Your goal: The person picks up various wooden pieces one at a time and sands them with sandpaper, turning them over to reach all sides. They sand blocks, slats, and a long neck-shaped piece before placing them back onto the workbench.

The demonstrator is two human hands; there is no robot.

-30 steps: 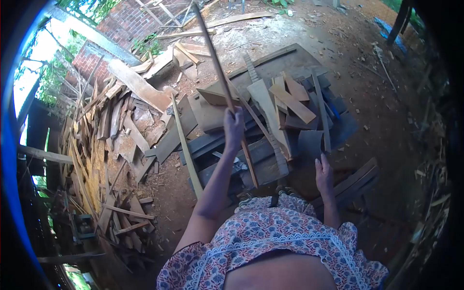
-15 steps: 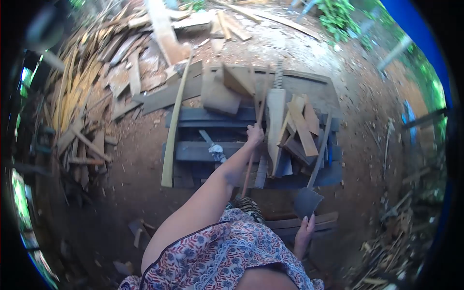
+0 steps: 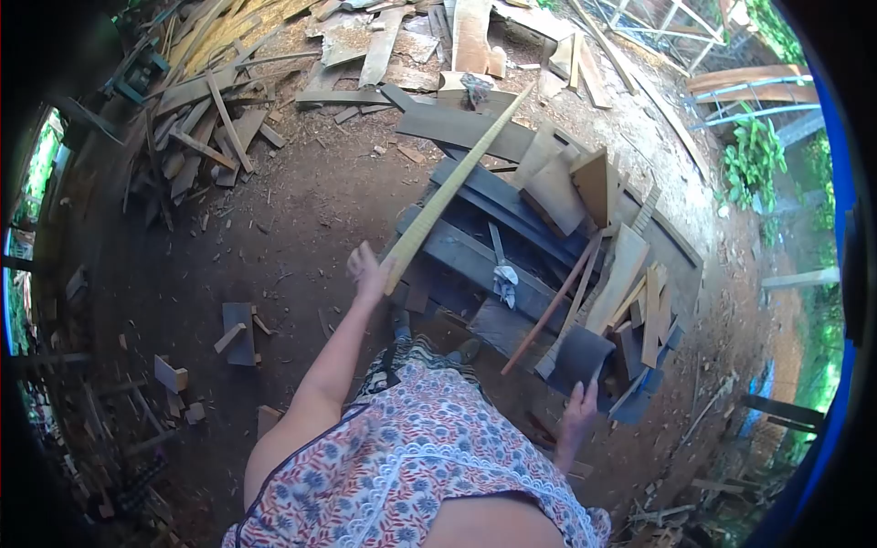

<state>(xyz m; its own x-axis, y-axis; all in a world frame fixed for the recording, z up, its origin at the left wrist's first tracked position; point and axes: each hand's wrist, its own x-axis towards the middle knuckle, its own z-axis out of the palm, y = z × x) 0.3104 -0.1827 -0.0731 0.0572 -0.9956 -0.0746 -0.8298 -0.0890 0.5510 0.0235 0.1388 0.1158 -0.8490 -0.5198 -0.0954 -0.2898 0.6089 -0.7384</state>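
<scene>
Item one: our left hand, arm stretched out toward 11 o'clock, fingers spread, palm against the near end of a long pale plank; whether the fingers wrap it we cannot tell. The plank is narrow, straight, light yellow-tan wood, and runs from the hand up toward 1 o'clock, its far end tapering near a heap of offcuts. It lies tilted across the left edge of a stack of dark grey boards.

Item two: our right hand, low at 5 o'clock, fingers extended and open, fingertips at the lower edge of a dark grey slab; it grips nothing that we can see.

Item three, between the hands: a thin reddish stick lying slantwise on the stack, and a small pale crumpled object on the grey boards.

Item four, at 2 to 3 o'clock of the stack: assorted tan wood pieces, flat and overlapping.

Item five, at 10 to 12 o'clock: scattered timber scrap on bare reddish earth.

Item six, at 8 o'clock: a few small blocks on the ground.
</scene>
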